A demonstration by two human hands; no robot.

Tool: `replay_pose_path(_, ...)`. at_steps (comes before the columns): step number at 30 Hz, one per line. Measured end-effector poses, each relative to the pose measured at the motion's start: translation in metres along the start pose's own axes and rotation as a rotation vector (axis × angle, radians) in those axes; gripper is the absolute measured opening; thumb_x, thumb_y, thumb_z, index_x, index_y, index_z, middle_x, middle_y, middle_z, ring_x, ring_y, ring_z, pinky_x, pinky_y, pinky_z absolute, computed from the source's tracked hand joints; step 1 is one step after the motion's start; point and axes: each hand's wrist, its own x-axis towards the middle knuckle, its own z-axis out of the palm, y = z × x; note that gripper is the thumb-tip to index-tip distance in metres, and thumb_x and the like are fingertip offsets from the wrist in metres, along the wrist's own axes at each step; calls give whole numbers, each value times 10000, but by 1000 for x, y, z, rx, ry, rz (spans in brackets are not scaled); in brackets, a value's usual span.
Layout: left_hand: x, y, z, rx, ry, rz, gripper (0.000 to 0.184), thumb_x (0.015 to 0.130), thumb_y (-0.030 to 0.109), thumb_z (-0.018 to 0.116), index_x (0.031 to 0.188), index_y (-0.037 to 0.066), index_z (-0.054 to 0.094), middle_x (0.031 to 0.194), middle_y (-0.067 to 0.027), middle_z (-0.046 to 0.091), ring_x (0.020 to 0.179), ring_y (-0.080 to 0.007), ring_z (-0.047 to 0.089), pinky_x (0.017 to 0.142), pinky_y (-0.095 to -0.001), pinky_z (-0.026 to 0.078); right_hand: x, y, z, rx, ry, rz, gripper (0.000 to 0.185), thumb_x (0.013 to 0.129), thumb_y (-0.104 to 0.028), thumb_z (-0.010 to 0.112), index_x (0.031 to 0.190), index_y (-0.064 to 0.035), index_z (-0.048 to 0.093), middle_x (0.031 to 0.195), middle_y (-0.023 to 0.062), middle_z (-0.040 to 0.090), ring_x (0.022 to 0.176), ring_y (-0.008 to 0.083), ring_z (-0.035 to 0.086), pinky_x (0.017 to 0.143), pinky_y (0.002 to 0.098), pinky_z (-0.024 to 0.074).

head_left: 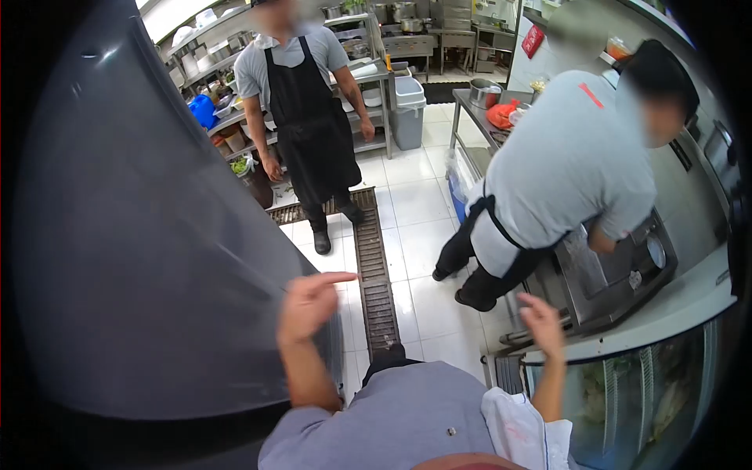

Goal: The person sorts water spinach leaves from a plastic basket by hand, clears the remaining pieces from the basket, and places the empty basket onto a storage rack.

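Observation:
My left hand (308, 307) is raised in the air at lower centre. Its index finger points to the right and the other fingers are curled, with nothing in it. On the other side, my right hand (542, 323) is lifted too, its index finger stretched up and to the left, and it holds nothing that I can see. A large dark grey cabinet-like surface (157, 258) stands just left of my left hand. Near my right forearm a white cloth (521, 427) hangs against my grey-blue shirt (415, 407).
A person in a black apron (317, 117) stands facing me. Another person (564, 157) bends over a steel sink (595, 290) at right. A floor drain grate (374, 290) runs through white tiles. A glass-front fridge (627, 392) is at lower right; a grey bin (409, 117) stands farther back.

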Motion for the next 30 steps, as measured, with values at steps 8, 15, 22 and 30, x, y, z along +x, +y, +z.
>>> replay_pose_path(8,-5,-156,26,610,-749,-531,616,844,489,595,1302,84,514,1157,-211,613,1105,-373,571,960,-439,440,-27,338,177,-345,-650,858,337,872,-302,542,1065,-47,650,948,170,674,838,339,644,750,441,513)
replay_pose_path(15,83,-150,-48,1160,-514,-610,559,877,472,560,1287,94,523,1044,-219,648,973,-397,619,854,-472,487,53,294,200,-81,-546,849,370,870,-310,547,1129,-58,625,946,134,666,787,314,648,712,482,531)
replay_pose_path(22,152,-161,-62,932,-437,-613,572,888,452,558,1319,82,496,1126,-256,609,1069,-413,573,918,-457,455,183,277,262,-361,-319,562,216,778,-248,667,774,-34,694,827,195,680,757,300,676,708,385,531)
replay_pose_path(30,214,-221,-117,964,-353,-778,626,857,485,577,1324,78,492,1102,-248,624,1049,-395,592,906,-456,474,337,253,286,-474,-350,275,278,830,-275,628,717,-28,686,670,153,662,574,257,646,579,388,516)
